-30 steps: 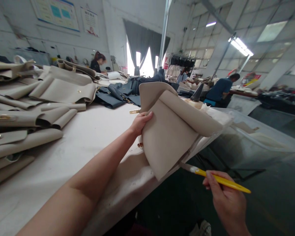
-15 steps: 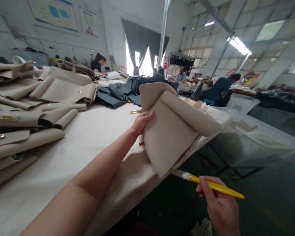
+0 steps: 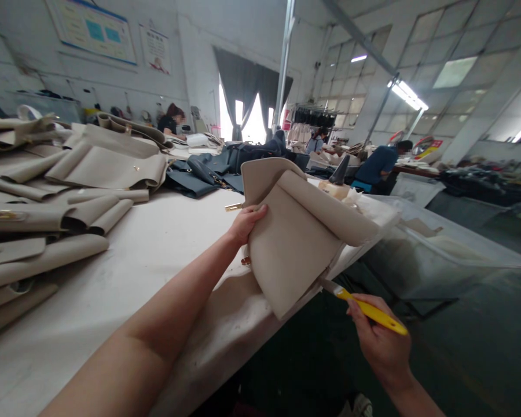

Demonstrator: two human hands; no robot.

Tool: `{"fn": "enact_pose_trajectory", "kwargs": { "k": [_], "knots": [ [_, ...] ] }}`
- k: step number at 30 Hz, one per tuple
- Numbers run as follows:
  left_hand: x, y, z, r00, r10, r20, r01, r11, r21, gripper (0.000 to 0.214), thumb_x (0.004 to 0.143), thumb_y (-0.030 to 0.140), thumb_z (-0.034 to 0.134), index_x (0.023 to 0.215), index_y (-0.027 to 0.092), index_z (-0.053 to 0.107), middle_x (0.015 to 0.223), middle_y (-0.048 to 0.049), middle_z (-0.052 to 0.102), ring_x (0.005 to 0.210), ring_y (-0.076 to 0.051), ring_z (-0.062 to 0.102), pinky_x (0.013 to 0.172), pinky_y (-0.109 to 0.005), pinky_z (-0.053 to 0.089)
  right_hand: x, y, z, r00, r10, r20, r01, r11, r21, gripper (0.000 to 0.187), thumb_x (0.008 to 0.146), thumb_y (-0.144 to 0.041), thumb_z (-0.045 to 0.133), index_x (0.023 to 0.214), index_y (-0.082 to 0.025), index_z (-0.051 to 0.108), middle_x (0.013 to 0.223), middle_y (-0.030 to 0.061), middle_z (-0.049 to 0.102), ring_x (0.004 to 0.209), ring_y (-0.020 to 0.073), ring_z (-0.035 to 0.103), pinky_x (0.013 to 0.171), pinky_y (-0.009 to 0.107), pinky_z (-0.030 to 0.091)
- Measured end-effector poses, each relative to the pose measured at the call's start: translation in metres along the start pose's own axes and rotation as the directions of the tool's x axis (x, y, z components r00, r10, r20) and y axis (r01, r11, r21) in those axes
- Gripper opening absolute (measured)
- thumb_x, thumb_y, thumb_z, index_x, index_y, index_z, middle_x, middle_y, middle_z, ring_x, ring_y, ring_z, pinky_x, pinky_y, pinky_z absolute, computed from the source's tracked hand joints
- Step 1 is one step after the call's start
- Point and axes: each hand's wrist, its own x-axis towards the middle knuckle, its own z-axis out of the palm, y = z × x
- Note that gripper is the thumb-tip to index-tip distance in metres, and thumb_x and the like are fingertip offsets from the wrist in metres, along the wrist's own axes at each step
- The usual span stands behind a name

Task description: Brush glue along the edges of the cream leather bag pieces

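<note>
My left hand (image 3: 248,223) is closed on the left edge of a beige bag piece (image 3: 293,249), thumb on its face. The piece is tilted at the table's front edge, with a rolled part along its upper right and gold-coloured metal fittings at its left. A brush with a yellow handle (image 3: 380,315) is gripped in my right hand (image 3: 384,341). The brush's tip is at the lower right edge of the bag piece; whether it touches is hard to make out.
Beige bag pieces (image 3: 108,159) are heaped on the left of the white table (image 3: 165,243). Dark blue bags (image 3: 208,171) lie behind. A dark cone-shaped object (image 3: 339,171) stands at the table's right end, near a translucent bin (image 3: 451,243). Several people work farther back.
My right hand has moved the brush up and to the right along the lower edge of the bag piece. My left hand keeps its hold.
</note>
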Motion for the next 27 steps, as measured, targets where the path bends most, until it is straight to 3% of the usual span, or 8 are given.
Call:
{"fn": "enact_pose_trajectory", "kwargs": {
  "k": [5, 9, 12, 16, 21, 27],
  "knots": [
    [-0.002, 0.008, -0.001, 0.999, 0.028, -0.017, -0.027, 0.997, 0.069, 0.043, 0.050, 0.046, 0.083, 0.074, 0.013, 0.068, 0.068, -0.0065, 0.070, 0.058, -0.017, 0.064, 0.059, -0.030, 0.053, -0.019, -0.019, -0.005, 0.998, 0.048, 0.035, -0.050, 0.997, 0.058, 0.016, 0.090, -0.036, 0.055, 0.093, -0.022, 0.062, 0.072, -0.0005, 0.065, 0.062, 0.0159, 0.063, 0.060, 0.024, 0.049],
    [-0.006, 0.035, -0.002, 0.999, 0.021, 0.031, -0.029, 0.964, 0.263, 0.040, 0.048, 0.043, 0.085, 0.068, 0.011, 0.069, 0.068, -0.0071, 0.069, 0.060, -0.016, 0.062, 0.061, -0.029, 0.051, -0.029, -0.029, -0.014, 0.993, 0.117, 0.021, -0.119, 0.990, 0.081, 0.018, 0.090, -0.039, 0.055, 0.090, -0.022, 0.063, 0.067, -0.0017, 0.063, 0.057, 0.0151, 0.062, 0.055, 0.023, 0.049],
    [-0.005, 0.066, 0.004, 0.990, -0.084, 0.113, 0.029, 0.907, 0.420, 0.035, 0.046, 0.035, 0.087, 0.062, 0.010, 0.067, 0.063, -0.0068, 0.066, 0.056, -0.015, 0.060, 0.059, -0.028, 0.049, -0.031, -0.028, -0.019, 0.989, 0.146, -0.036, -0.142, 0.986, 0.083, 0.020, 0.091, -0.040, 0.054, 0.089, -0.021, 0.062, 0.067, -0.0014, 0.063, 0.055, 0.0144, 0.061, 0.054, 0.023, 0.049],
    [0.000, 0.100, 0.030, 0.958, -0.243, 0.151, 0.123, 0.828, 0.547, 0.027, 0.050, 0.025, 0.086, 0.060, 0.010, 0.065, 0.062, -0.0076, 0.065, 0.057, -0.016, 0.060, 0.057, -0.028, 0.047, -0.023, -0.019, -0.020, 0.980, 0.136, -0.146, -0.126, 0.989, 0.074, 0.021, 0.092, -0.038, 0.052, 0.088, -0.020, 0.062, 0.071, 0.0001, 0.063, 0.055, 0.0137, 0.061, 0.053, 0.022, 0.048],
    [-0.003, 0.115, 0.056, 0.969, -0.234, 0.081, 0.142, 0.792, 0.593, 0.020, 0.054, 0.018, 0.083, 0.060, 0.010, 0.065, 0.064, -0.0089, 0.065, 0.057, -0.018, 0.060, 0.054, -0.030, 0.048, -0.004, -0.002, -0.006, 0.974, -0.086, -0.210, 0.101, 0.993, 0.059, 0.013, 0.093, -0.028, 0.054, 0.100, -0.019, 0.059, 0.082, 0.0036, 0.064, 0.068, 0.0167, 0.063, 0.062, 0.026, 0.050],
    [-0.011, 0.111, 0.050, 0.982, -0.190, 0.013, 0.157, 0.845, 0.511, 0.019, 0.053, 0.015, 0.082, 0.064, 0.010, 0.069, 0.065, -0.0091, 0.065, 0.056, -0.017, 0.060, 0.053, -0.028, 0.049, 0.010, 0.012, 0.011, 0.946, -0.310, -0.095, 0.319, 0.943, 0.098, 0.006, 0.093, -0.024, 0.052, 0.094, -0.020, 0.057, 0.076, 0.0036, 0.063, 0.068, 0.0188, 0.062, 0.063, 0.030, 0.051]
  ]
}}
